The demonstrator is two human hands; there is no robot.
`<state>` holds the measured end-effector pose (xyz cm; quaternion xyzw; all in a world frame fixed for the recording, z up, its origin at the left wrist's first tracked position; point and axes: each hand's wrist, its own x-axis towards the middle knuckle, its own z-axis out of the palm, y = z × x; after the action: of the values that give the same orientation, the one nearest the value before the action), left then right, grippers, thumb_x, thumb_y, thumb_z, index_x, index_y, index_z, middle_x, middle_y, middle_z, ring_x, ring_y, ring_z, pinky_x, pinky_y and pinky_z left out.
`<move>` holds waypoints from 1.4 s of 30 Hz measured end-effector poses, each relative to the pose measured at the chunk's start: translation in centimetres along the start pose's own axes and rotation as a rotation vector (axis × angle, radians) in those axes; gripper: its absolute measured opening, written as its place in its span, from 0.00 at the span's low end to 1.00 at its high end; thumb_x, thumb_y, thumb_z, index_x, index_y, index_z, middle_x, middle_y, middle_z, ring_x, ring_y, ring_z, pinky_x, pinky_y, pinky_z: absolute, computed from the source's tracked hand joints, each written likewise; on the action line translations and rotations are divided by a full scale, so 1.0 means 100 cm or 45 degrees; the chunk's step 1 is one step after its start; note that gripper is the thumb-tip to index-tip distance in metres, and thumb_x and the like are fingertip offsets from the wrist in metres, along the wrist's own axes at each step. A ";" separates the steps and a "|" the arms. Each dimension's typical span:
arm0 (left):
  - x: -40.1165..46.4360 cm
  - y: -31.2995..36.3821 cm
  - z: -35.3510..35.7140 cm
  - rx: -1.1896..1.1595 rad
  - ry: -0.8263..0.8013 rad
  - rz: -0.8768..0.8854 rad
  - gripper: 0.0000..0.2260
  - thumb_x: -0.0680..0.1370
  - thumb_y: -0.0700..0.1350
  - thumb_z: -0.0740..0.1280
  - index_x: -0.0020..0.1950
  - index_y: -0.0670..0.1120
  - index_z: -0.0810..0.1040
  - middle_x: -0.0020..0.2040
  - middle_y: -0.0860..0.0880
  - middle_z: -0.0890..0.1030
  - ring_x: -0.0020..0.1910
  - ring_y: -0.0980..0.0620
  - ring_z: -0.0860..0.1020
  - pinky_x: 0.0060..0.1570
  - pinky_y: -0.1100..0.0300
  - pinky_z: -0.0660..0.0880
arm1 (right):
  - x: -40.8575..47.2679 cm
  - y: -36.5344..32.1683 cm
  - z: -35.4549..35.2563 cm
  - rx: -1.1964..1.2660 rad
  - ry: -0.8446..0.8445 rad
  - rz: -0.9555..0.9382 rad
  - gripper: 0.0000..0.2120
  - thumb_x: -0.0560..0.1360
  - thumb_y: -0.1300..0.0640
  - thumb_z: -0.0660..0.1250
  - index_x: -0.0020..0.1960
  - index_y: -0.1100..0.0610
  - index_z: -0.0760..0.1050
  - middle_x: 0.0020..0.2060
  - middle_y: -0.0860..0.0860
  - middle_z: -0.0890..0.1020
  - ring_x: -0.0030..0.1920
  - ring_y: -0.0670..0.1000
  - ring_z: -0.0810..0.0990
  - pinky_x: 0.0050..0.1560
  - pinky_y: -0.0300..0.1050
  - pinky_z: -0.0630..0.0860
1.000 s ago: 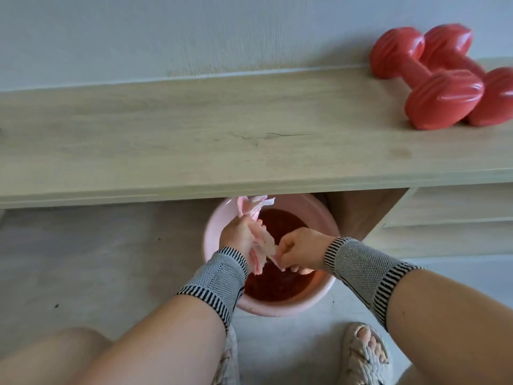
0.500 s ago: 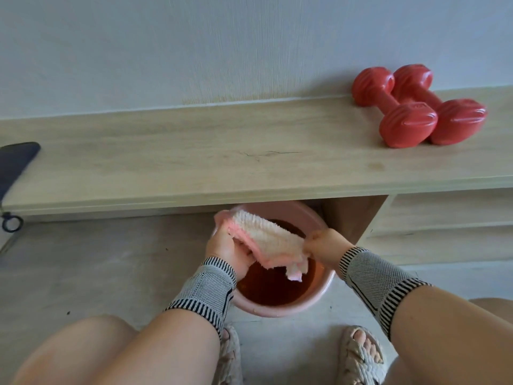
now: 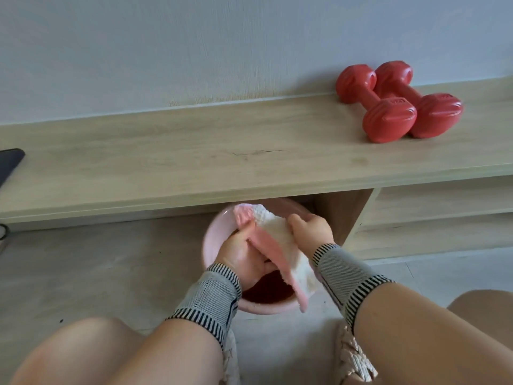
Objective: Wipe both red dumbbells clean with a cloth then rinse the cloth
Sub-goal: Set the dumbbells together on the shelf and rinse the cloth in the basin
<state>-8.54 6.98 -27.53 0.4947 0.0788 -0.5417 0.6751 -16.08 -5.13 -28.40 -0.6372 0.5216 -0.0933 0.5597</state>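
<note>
**Cloth opened out above the basin**

A second ago the cloth (image 3: 280, 245) was bunched between both fists; now it is stretched out over the pink basin (image 3: 213, 240) at 6 o'clock. The left hand (image 3: 241, 254) and right hand (image 3: 311, 229) are both closed on it. Judging by this, a wring or another dip comes next. Both red dumbbells (image 3: 399, 104) lie side by side, touching, on the wooden bench (image 3: 194, 151) at 2 o'clock.

A long, pale wood-grain bench top (image 3: 194, 157) runs along a plain grey-white wall (image 3: 194, 45), with a thin dark crack in its surface near the middle. At its far left edge lies a flat black object (image 3: 9, 162), cut off by the frame. Below is a grey tiled floor (image 3: 97, 268)
</note>
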 end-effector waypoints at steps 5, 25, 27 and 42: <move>0.001 0.015 -0.005 0.070 -0.192 0.012 0.27 0.83 0.54 0.53 0.38 0.47 0.88 0.47 0.41 0.86 0.53 0.41 0.80 0.61 0.44 0.70 | 0.006 0.030 -0.022 0.392 -0.712 0.355 0.35 0.67 0.32 0.64 0.64 0.56 0.76 0.60 0.50 0.80 0.65 0.50 0.70 0.69 0.64 0.53; 0.127 -0.102 0.028 0.128 0.291 -0.279 0.07 0.79 0.37 0.66 0.57 0.41 0.77 0.51 0.41 0.83 0.48 0.45 0.81 0.45 0.51 0.79 | 0.099 0.098 -0.050 0.348 -0.011 0.356 0.17 0.79 0.62 0.63 0.67 0.60 0.71 0.55 0.53 0.78 0.60 0.58 0.77 0.56 0.47 0.76; 0.148 -0.139 0.026 0.411 0.354 -0.422 0.13 0.78 0.35 0.65 0.62 0.41 0.74 0.56 0.42 0.80 0.50 0.47 0.80 0.47 0.53 0.80 | 0.112 0.135 -0.054 0.342 0.064 0.544 0.19 0.77 0.68 0.62 0.68 0.62 0.71 0.55 0.57 0.78 0.55 0.58 0.77 0.50 0.54 0.78; 0.180 -0.174 -0.001 1.925 0.220 0.238 0.20 0.75 0.52 0.70 0.66 0.51 0.76 0.59 0.50 0.79 0.58 0.50 0.78 0.59 0.60 0.73 | 0.104 0.169 -0.022 -0.509 0.099 -0.095 0.24 0.71 0.62 0.68 0.66 0.52 0.72 0.64 0.51 0.68 0.48 0.53 0.76 0.47 0.39 0.69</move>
<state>-15.34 -3.39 -49.26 0.8671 -0.3027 -0.3483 0.1875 -22.57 -11.58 -46.18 -0.7504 0.5269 -0.0330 0.3977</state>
